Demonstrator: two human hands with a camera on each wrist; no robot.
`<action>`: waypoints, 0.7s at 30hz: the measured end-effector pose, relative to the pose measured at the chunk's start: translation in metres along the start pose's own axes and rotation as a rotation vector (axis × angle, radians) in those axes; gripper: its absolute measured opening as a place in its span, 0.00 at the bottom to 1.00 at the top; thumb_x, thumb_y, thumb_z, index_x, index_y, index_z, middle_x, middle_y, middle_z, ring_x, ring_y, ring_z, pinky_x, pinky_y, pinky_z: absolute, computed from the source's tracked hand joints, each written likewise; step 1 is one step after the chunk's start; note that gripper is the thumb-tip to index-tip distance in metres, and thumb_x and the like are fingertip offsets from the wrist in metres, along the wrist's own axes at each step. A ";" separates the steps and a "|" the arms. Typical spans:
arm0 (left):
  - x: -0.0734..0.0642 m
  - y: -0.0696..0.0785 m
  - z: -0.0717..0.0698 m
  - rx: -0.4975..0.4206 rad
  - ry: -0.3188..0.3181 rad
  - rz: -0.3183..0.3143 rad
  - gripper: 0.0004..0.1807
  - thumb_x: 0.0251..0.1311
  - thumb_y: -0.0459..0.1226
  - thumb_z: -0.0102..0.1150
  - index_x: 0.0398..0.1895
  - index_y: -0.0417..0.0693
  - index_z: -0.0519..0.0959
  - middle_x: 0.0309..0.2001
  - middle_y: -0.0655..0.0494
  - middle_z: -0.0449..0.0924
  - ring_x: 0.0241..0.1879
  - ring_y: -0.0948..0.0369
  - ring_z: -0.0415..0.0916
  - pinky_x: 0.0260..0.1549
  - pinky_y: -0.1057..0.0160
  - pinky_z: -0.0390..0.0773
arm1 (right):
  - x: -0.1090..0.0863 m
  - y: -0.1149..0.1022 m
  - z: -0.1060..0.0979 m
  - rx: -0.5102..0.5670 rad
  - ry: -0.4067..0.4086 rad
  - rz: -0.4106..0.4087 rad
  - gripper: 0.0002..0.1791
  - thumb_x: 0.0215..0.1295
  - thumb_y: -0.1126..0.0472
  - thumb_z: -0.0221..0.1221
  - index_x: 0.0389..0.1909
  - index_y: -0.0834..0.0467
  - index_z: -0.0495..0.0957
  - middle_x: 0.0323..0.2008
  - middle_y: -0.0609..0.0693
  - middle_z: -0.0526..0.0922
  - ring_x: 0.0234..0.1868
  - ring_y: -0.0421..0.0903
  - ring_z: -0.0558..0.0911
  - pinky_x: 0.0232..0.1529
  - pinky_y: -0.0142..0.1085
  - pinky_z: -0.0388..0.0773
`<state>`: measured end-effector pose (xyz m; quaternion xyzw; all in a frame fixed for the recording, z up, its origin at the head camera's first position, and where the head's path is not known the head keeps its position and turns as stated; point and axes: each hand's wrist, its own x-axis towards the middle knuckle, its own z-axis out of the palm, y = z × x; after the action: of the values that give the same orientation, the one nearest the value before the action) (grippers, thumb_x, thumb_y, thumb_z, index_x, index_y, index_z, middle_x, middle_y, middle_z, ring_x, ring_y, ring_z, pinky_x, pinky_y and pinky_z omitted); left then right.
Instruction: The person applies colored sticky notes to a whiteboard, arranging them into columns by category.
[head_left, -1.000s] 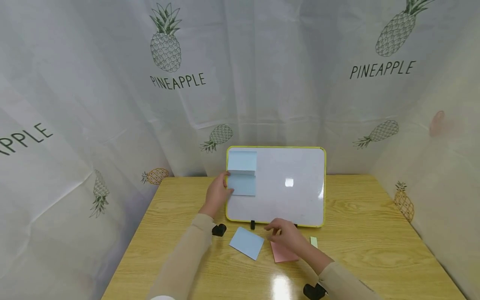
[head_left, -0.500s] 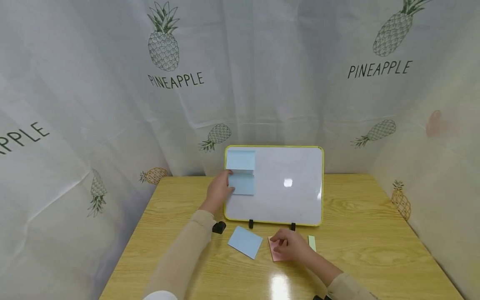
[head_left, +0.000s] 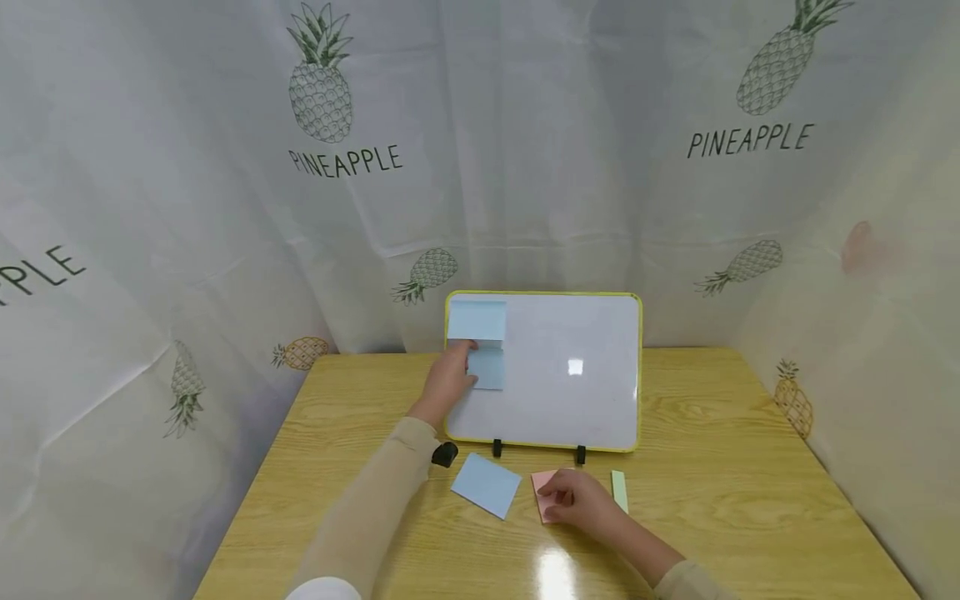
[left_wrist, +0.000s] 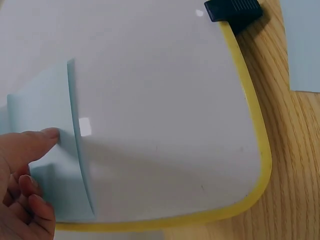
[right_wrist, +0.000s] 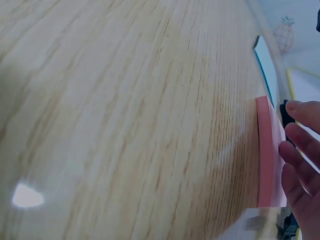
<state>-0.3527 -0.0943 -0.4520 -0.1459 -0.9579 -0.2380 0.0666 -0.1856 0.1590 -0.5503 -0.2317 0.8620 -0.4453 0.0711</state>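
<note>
Two light blue sticky notes are on the whiteboard [head_left: 570, 383], an upper note [head_left: 477, 320] and a lower note [head_left: 489, 369] just beneath it. My left hand [head_left: 446, 385] touches the left part of the lower note; in the left wrist view its thumb [left_wrist: 35, 145] lies straight on the paper while other fingers are loosely curled. Above a pink sticky note pad [head_left: 545, 496] hovers my right hand [head_left: 588, 502], fingers loosely bent, covering much of it. The right wrist view shows those fingers close beside the top face of the pad [right_wrist: 270, 155], with nothing held.
A light blue pad [head_left: 486, 485] lies left of the pink one, and a narrow pale green strip [head_left: 619, 490] lies to its right. Black feet [head_left: 497, 448] support the yellow-rimmed board on the wooden table [head_left: 720, 467]. A pineapple-print curtain [head_left: 555, 167] hangs behind.
My right hand has come from the pink pad's upper left edge to over the pad. The left hand has slid slightly rightward across the lower note.
</note>
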 end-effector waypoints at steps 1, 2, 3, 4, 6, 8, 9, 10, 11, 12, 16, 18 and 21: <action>0.001 0.002 0.001 0.004 -0.002 0.003 0.30 0.52 0.31 0.73 0.59 0.45 0.73 0.29 0.57 0.70 0.28 0.59 0.68 0.28 0.61 0.71 | -0.001 0.000 0.000 -0.004 0.005 -0.003 0.13 0.56 0.62 0.70 0.43 0.60 0.85 0.34 0.44 0.79 0.31 0.37 0.73 0.31 0.33 0.74; 0.001 0.003 0.003 0.011 -0.002 0.007 0.30 0.52 0.31 0.73 0.59 0.45 0.73 0.29 0.57 0.70 0.28 0.59 0.69 0.29 0.60 0.71 | -0.002 -0.001 0.001 -0.010 0.011 -0.005 0.14 0.56 0.62 0.70 0.43 0.60 0.85 0.33 0.44 0.79 0.30 0.37 0.73 0.31 0.33 0.74; 0.002 0.004 0.004 0.015 -0.003 0.010 0.30 0.52 0.31 0.73 0.59 0.45 0.73 0.29 0.57 0.71 0.28 0.59 0.69 0.29 0.60 0.72 | -0.003 -0.001 0.001 -0.014 0.017 -0.006 0.14 0.55 0.61 0.71 0.43 0.59 0.85 0.33 0.43 0.79 0.30 0.36 0.73 0.31 0.33 0.74; 0.002 0.005 0.005 0.020 -0.006 0.013 0.30 0.52 0.32 0.73 0.59 0.46 0.73 0.29 0.57 0.71 0.28 0.60 0.69 0.29 0.60 0.72 | -0.003 -0.001 0.001 -0.019 0.022 -0.007 0.14 0.55 0.61 0.71 0.43 0.59 0.85 0.33 0.43 0.79 0.30 0.36 0.73 0.30 0.32 0.74; 0.003 0.008 0.008 0.028 -0.008 0.023 0.30 0.52 0.32 0.73 0.59 0.46 0.72 0.30 0.57 0.72 0.29 0.60 0.70 0.30 0.60 0.72 | -0.005 -0.002 0.001 -0.023 0.030 -0.007 0.13 0.55 0.62 0.71 0.43 0.59 0.85 0.34 0.43 0.79 0.30 0.36 0.73 0.30 0.32 0.74; 0.004 0.010 0.009 0.028 -0.010 0.028 0.30 0.52 0.32 0.73 0.59 0.47 0.72 0.30 0.57 0.72 0.29 0.60 0.70 0.31 0.60 0.73 | -0.006 -0.003 0.001 -0.030 0.034 -0.007 0.13 0.56 0.63 0.70 0.43 0.58 0.85 0.34 0.43 0.79 0.30 0.36 0.73 0.30 0.32 0.74; 0.004 0.011 0.010 0.026 -0.012 0.029 0.31 0.52 0.32 0.73 0.59 0.47 0.72 0.30 0.57 0.72 0.29 0.60 0.70 0.31 0.60 0.73 | -0.007 -0.003 0.000 -0.029 0.035 -0.006 0.13 0.56 0.64 0.70 0.43 0.58 0.85 0.35 0.43 0.79 0.30 0.36 0.73 0.30 0.32 0.74; 0.005 0.012 0.011 0.024 -0.014 0.030 0.31 0.52 0.31 0.73 0.59 0.47 0.72 0.30 0.57 0.72 0.30 0.60 0.70 0.31 0.60 0.73 | -0.008 -0.004 0.000 -0.026 0.034 -0.003 0.12 0.56 0.64 0.70 0.43 0.58 0.85 0.35 0.43 0.79 0.31 0.36 0.73 0.30 0.32 0.74; 0.005 0.013 0.011 0.018 -0.012 0.032 0.31 0.52 0.31 0.73 0.59 0.47 0.72 0.30 0.57 0.72 0.30 0.59 0.70 0.31 0.60 0.73 | -0.009 -0.004 0.000 -0.024 0.033 -0.001 0.12 0.57 0.65 0.69 0.43 0.58 0.85 0.36 0.43 0.79 0.31 0.36 0.73 0.30 0.32 0.74; 0.005 0.015 0.012 0.012 -0.014 0.031 0.31 0.52 0.31 0.73 0.59 0.47 0.72 0.31 0.56 0.72 0.30 0.59 0.70 0.32 0.60 0.73 | -0.010 -0.004 0.000 -0.022 0.031 0.000 0.12 0.57 0.65 0.69 0.43 0.58 0.85 0.36 0.43 0.79 0.31 0.36 0.73 0.30 0.32 0.75; 0.006 0.019 0.014 -0.001 -0.022 0.026 0.30 0.53 0.31 0.72 0.60 0.48 0.72 0.33 0.56 0.73 0.32 0.59 0.71 0.33 0.60 0.74 | -0.013 -0.004 -0.001 -0.008 0.031 -0.005 0.12 0.57 0.66 0.69 0.43 0.57 0.84 0.37 0.43 0.79 0.31 0.35 0.73 0.30 0.32 0.75; 0.007 0.022 0.015 -0.007 -0.024 0.029 0.31 0.53 0.31 0.71 0.61 0.49 0.72 0.34 0.56 0.74 0.34 0.60 0.72 0.34 0.60 0.74 | -0.014 -0.004 -0.001 -0.003 0.038 -0.021 0.12 0.57 0.66 0.69 0.43 0.57 0.84 0.37 0.44 0.79 0.31 0.35 0.74 0.30 0.32 0.75; 0.008 0.025 0.017 -0.002 -0.034 0.042 0.31 0.54 0.31 0.71 0.62 0.49 0.71 0.35 0.56 0.74 0.34 0.60 0.72 0.34 0.60 0.74 | -0.016 -0.004 -0.001 -0.002 0.051 -0.051 0.11 0.57 0.66 0.69 0.42 0.58 0.84 0.37 0.45 0.80 0.31 0.36 0.74 0.29 0.32 0.75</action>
<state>-0.3533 -0.0631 -0.4543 -0.1699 -0.9555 -0.2348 0.0549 -0.1707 0.1653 -0.5476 -0.2423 0.8576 -0.4520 0.0376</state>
